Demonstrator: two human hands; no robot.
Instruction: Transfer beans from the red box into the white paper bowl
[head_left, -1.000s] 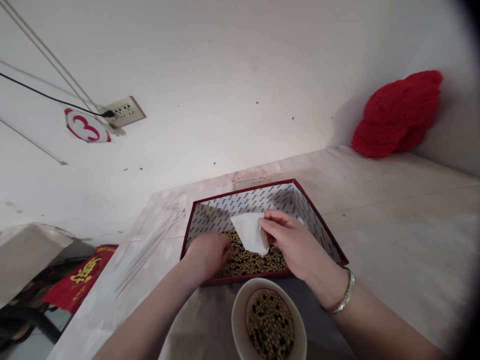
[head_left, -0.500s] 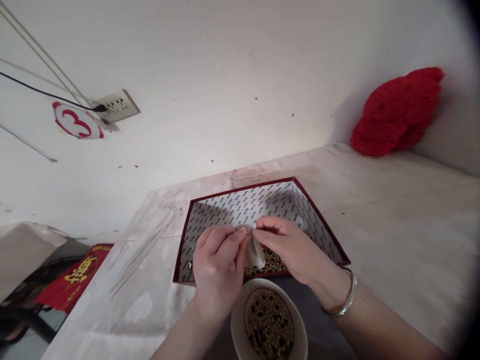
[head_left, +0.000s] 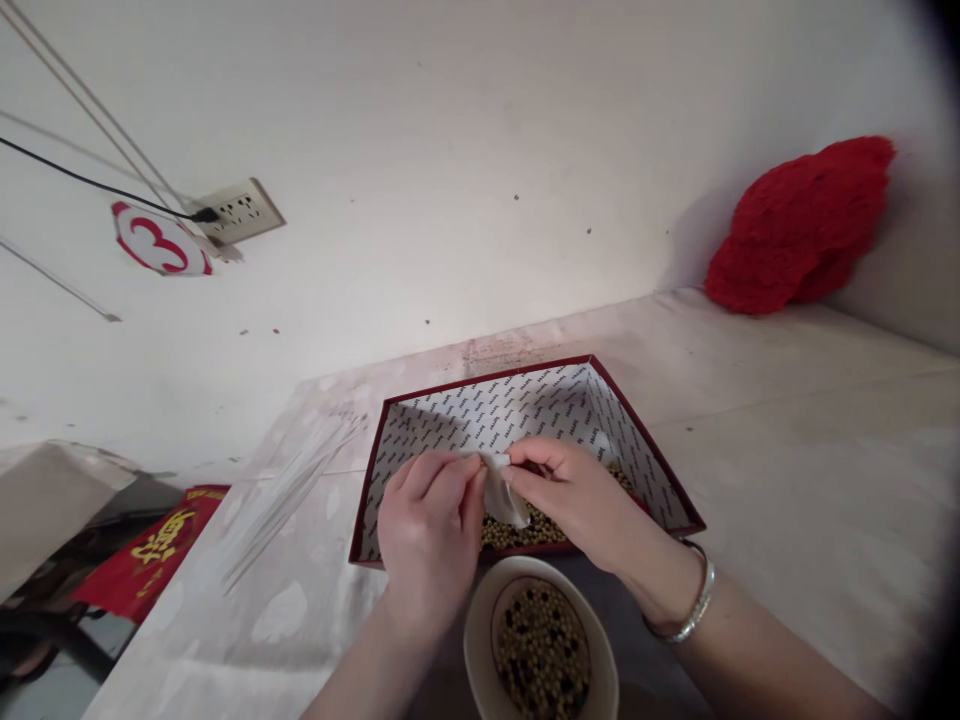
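Observation:
Between my hands hangs a small whitish pouch-like piece [head_left: 504, 502], apparently thin fabric or paper. My left hand [head_left: 429, 525] pinches its upper left edge, fingers curled. The upper right edge is pinched by the thumb and fingers of my right hand [head_left: 581, 495], which has a silver bangle at the wrist. Both hands are over a dark red box [head_left: 379, 470] lined with printed white paper. Small gold and dark beads [head_left: 529, 538] lie in the box, partly covered by my hands. Nearer to me, a pale bowl [head_left: 480, 655] contains similar beads.
Long thin pale strips [head_left: 289, 500] lie on the cloth-covered table [head_left: 795, 480] at the left. A fluffy red object [head_left: 802, 230] rests against the wall at the back right. The wall has a power socket [head_left: 244, 212] with a black plug. Red printed cloth [head_left: 154, 555] shows beyond the left edge.
My hands have drawn slightly apart, opening a wider gap at the top of the pouch. Its lower end has swung a little. The whole view has shifted slightly.

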